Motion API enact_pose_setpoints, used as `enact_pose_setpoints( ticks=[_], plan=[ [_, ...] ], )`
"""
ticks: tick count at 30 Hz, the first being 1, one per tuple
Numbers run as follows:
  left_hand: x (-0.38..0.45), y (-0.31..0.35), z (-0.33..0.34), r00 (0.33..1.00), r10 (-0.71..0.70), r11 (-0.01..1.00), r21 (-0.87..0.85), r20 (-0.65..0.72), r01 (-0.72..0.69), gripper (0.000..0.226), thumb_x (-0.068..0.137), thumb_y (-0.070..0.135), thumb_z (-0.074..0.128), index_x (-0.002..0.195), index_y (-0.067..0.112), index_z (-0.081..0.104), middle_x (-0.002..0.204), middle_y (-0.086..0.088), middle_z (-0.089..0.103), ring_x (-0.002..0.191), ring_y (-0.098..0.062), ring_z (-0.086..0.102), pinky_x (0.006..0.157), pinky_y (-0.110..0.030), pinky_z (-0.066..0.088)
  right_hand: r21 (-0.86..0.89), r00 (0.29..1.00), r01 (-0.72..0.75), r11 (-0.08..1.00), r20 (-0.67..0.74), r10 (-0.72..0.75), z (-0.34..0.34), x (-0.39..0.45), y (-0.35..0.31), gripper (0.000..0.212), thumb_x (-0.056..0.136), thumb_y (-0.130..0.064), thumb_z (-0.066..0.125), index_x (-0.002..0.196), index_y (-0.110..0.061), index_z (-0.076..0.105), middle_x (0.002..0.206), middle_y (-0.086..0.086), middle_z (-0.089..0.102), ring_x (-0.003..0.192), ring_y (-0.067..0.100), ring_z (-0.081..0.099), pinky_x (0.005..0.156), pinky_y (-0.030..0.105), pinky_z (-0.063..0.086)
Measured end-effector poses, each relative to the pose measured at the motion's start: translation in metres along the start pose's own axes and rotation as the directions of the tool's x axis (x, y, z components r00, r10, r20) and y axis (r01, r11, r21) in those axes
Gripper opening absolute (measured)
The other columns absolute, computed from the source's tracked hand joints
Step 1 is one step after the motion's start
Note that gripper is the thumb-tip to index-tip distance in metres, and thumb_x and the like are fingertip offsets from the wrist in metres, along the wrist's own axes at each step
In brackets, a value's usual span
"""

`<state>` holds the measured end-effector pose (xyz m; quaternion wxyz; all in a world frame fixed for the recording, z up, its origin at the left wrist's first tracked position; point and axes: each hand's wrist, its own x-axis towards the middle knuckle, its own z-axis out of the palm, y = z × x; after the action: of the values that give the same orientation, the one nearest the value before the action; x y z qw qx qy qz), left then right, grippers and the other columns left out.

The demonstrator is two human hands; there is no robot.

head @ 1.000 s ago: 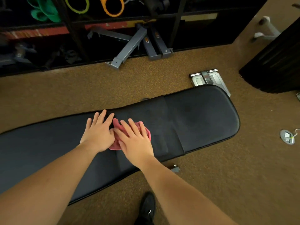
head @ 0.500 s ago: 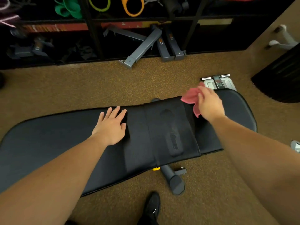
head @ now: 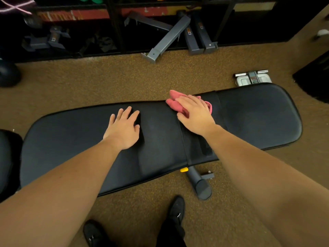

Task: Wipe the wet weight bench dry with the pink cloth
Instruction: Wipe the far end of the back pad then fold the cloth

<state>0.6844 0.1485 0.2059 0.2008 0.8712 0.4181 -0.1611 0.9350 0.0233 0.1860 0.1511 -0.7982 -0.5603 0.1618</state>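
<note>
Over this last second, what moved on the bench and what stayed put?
The right hand carried the pink cloth from the bench's middle, beside the left hand, out to the right along the far edge, then partway back left. Half a second ago it held the cloth bunched; now it presses it flat on the weight bench. The left hand stayed flat on the pad, and the bench did not visibly shift.

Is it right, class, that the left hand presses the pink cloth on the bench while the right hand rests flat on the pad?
Not quite: the hands are swapped. In the head view the right hand presses the cloth on the bench, while the left hand rests flat on the pad.
</note>
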Motion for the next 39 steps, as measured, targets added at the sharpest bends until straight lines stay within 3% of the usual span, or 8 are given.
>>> enact_pose_setpoints(
  ticks=[4,9,14,20,24,27,29,39],
  plan=[
    [-0.007,0.001,0.002,1.000,0.018,1.000,0.002,0.008,-0.018,0.059,0.106,0.033,0.032,0.160,0.026,0.011,0.168,-0.003,0.002,0.155,-0.026,-0.004,0.125,-0.046,0.000,0.050,0.964,0.255,0.966,0.068,-0.258,0.012,-0.064,0.009,0.046,0.095,-0.040,0.055,0.139,-0.027,0.060,0.149,-0.009,0.052,0.145,0.019,0.038,0.118,0.047,0.029],
    [-0.014,0.017,0.003,0.996,0.085,0.996,0.014,0.014,-0.085,0.059,0.106,0.033,0.032,0.160,0.027,0.010,0.168,-0.003,0.001,0.155,-0.026,-0.005,0.125,-0.044,-0.001,0.117,0.931,0.299,0.947,0.182,-0.316,0.019,-0.146,0.020,0.047,0.092,-0.021,0.059,0.138,-0.035,0.059,0.147,-0.020,0.051,0.145,0.013,0.036,0.116,0.054,0.028],
    [-0.019,0.048,0.005,0.983,0.182,0.983,0.030,0.022,-0.183,0.059,0.106,0.033,0.032,0.160,0.027,0.009,0.168,-0.002,0.001,0.155,-0.026,-0.005,0.125,-0.045,-0.001,0.016,0.864,0.458,0.889,0.229,-0.449,-0.005,-0.173,0.026,0.042,0.087,-0.016,0.054,0.126,-0.028,0.065,0.128,-0.011,0.064,0.113,0.021,0.054,0.091,0.045,0.046],
    [-0.032,0.088,0.020,0.929,0.370,0.928,0.045,0.008,-0.370,0.059,0.105,0.034,0.034,0.160,0.028,0.013,0.168,0.001,0.006,0.155,-0.025,-0.001,0.125,-0.045,0.001,0.122,0.954,0.128,0.984,-0.287,-0.088,-0.074,-0.118,0.034,0.033,0.097,-0.009,0.058,0.129,-0.015,0.064,0.125,-0.001,0.065,0.114,0.018,0.055,0.101,0.035,0.043],
    [-0.042,0.106,0.034,0.892,0.451,0.886,0.100,0.035,-0.452,0.058,0.104,0.034,0.034,0.159,0.029,0.017,0.168,0.005,0.008,0.155,-0.024,-0.002,0.124,-0.044,-0.003,0.046,0.999,-0.001,0.999,-0.054,0.003,-0.062,-0.086,0.041,0.038,0.097,-0.029,0.056,0.135,-0.027,0.058,0.137,-0.003,0.059,0.127,0.023,0.052,0.106,0.050,0.043],
    [-0.046,0.111,0.040,0.885,0.456,0.871,0.157,0.089,-0.465,0.058,0.104,0.037,0.033,0.159,0.029,0.018,0.168,0.004,0.006,0.155,-0.025,-0.004,0.125,-0.045,-0.004,-0.053,0.982,-0.070,0.996,0.170,0.078,-0.032,-0.097,0.042,0.055,0.100,-0.037,0.055,0.153,-0.032,0.040,0.163,-0.004,0.031,0.154,0.025,0.017,0.125,0.051,0.010],
    [-0.048,0.111,0.039,0.886,0.451,0.871,0.166,0.106,-0.463,0.058,0.104,0.037,0.032,0.159,0.029,0.018,0.168,0.003,0.005,0.155,-0.025,-0.006,0.125,-0.046,-0.003,-0.084,0.984,-0.091,0.992,0.143,0.103,-0.023,-0.109,0.035,0.057,0.103,-0.038,0.051,0.156,-0.034,0.033,0.167,-0.006,0.018,0.156,0.023,0.004,0.124,0.047,0.000],
    [-0.069,0.095,0.025,0.897,0.422,0.891,0.125,0.131,-0.437,0.058,0.105,0.037,0.034,0.159,0.028,0.019,0.168,0.001,0.007,0.155,-0.023,-0.005,0.125,-0.045,-0.005,-0.085,0.975,-0.164,0.983,0.137,0.174,-0.021,-0.142,0.017,0.048,0.104,-0.036,0.050,0.151,-0.037,0.042,0.166,-0.010,0.023,0.156,0.019,0.006,0.124,0.043,0.003]
  ],
)
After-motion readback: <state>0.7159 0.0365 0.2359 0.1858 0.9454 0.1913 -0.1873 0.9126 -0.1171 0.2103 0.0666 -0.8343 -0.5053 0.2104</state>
